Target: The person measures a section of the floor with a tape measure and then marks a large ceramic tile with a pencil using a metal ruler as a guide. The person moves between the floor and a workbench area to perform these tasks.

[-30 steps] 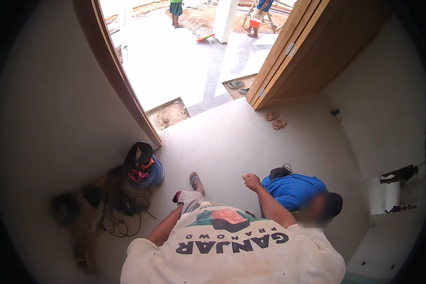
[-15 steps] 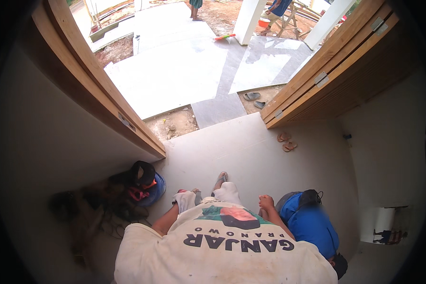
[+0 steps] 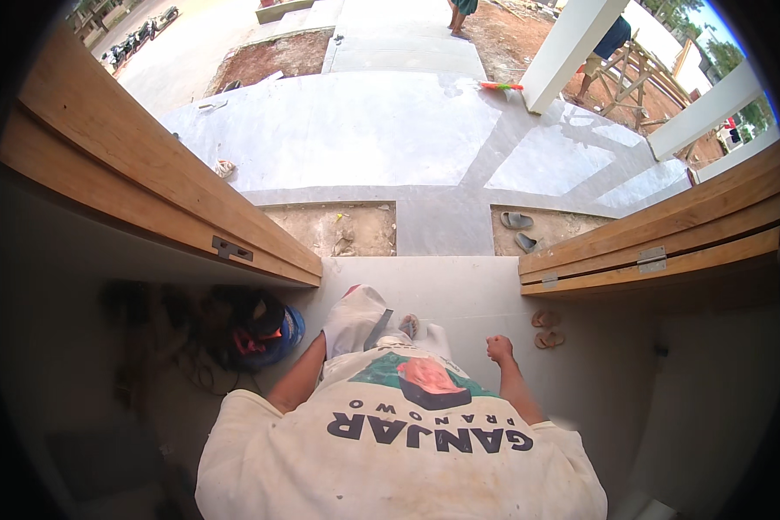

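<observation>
My right hand (image 3: 498,348) hangs in front of me to the right, its fingers curled into a loose fist with nothing visible in them. It touches nothing; a pair of tan sandals (image 3: 547,330) on the floor is nearest. My left forearm (image 3: 303,368) runs down beside my pale trousers (image 3: 353,319), and the left hand is hidden behind that leg. A dark grey strip (image 3: 379,329) shows against the trousers; I cannot tell what it is. One sandalled foot (image 3: 410,326) is in front of me on the pale tiled floor (image 3: 464,282).
An open doorway has wooden door leaves at left (image 3: 160,178) and right (image 3: 659,230). Dark items fill a blue container (image 3: 293,334) at left. Beyond the sill lie dark sandals (image 3: 518,221), a paved porch (image 3: 338,130), a white post (image 3: 572,52) and two people farther off.
I have moved forward to the doorway, and the view has turned slightly. My right hand has swung outward from my body. The blue-clad person or bundle at my right has left the view.
</observation>
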